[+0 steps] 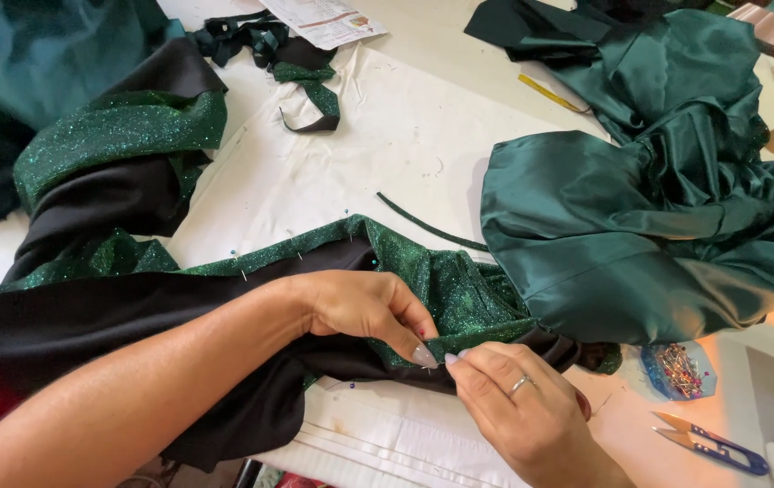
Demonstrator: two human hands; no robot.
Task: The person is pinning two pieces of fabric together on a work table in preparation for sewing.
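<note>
Glittery green fabric with black lining, soft, limp and probably slippery, is lying across the near table, both the left hand and right hand pinching its folded edge.

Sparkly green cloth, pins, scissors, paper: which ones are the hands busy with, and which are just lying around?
Busy with:
- sparkly green cloth, pinched by the left hand and right hand
- black lining under it
- pins in a blue dish, close by

Just lying around:
- snips
- shiny green satin
- printed paper
- yellow tape measure
- thin green strip
</note>
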